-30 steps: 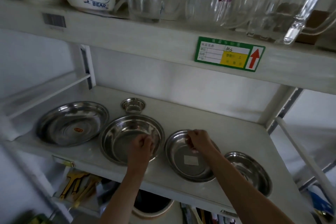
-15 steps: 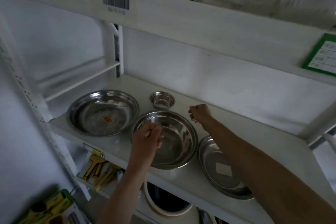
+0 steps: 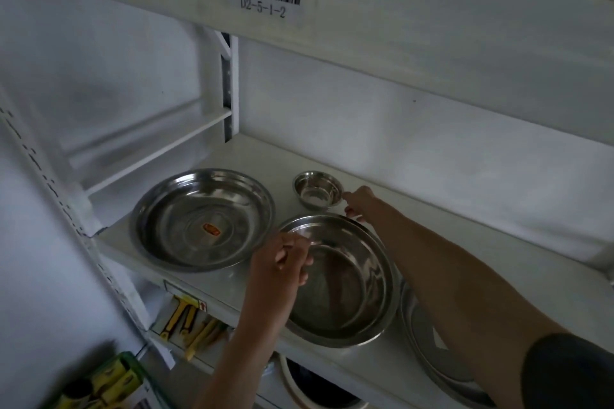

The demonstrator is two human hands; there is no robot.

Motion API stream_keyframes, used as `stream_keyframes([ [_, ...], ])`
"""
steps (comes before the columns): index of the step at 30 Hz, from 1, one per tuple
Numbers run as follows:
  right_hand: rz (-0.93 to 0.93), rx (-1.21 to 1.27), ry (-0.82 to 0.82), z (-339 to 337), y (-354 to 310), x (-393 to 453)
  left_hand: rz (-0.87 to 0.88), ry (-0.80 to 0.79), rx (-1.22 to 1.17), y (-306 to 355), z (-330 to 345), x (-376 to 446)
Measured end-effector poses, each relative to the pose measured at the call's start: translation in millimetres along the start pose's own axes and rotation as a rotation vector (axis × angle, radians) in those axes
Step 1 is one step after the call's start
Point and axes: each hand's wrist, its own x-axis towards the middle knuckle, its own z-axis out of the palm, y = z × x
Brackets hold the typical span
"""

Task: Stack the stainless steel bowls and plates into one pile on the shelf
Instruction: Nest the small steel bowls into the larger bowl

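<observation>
The medium steel bowl (image 3: 342, 279) sits mid-shelf (image 3: 432, 242), between the large plate (image 3: 202, 219) and another plate (image 3: 432, 342). The left hand (image 3: 282, 262) pinches its near rim with curled fingers; the right hand (image 3: 360, 201), fingers bent, touches the far rim beside the small bowl (image 3: 317, 189). Likely light, rigid and slippery, so opposite rims suit best.

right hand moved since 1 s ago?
Yes. The right hand left the plate at right and went back-left; its fingers now sit at the small bowl, past the big bowl's far rim.
</observation>
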Motion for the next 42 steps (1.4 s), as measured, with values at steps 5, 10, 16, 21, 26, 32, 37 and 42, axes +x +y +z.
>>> stream_keyframes([
  [5, 0.042, -0.033, -0.020, 10.7, -0.2, 19.5, -0.040, 0.007, -0.020, -4.2, -1.1, 9.9],
  [10, 0.091, 0.036, -0.026, 20.6, -1.0, 28.7, -0.043, 0.012, -0.027, -5.1, -0.1, 16.4],
  [16, 0.114, 0.060, -0.020, 28.4, -1.7, 35.8, -0.065, 0.012, -0.013, -9.7, -0.7, 22.1],
  [21, 0.117, 0.074, -0.022, 25.5, -1.4, 35.3, -0.058, -0.011, -0.009, -9.0, 3.1, 22.5],
  [26, 0.129, 0.130, 0.005, 18.0, 3.4, 31.8, -0.033, -0.040, -0.020, -3.6, 9.7, 19.3],
  [32, 0.127, 0.134, 0.005, -3.0, 7.7, 22.1, -0.047, -0.091, -0.011, -0.9, 20.8, 7.7],
  [37, 0.097, 0.158, -0.008, -30.6, 14.3, -3.9, -0.090, -0.111, -0.044, -0.2, 32.4, -5.7],
  [42, 0.058, 0.207, -0.012, -60.6, 31.3, -34.1, -0.108, -0.122, -0.038, 1.8, 51.2, -21.7],
])
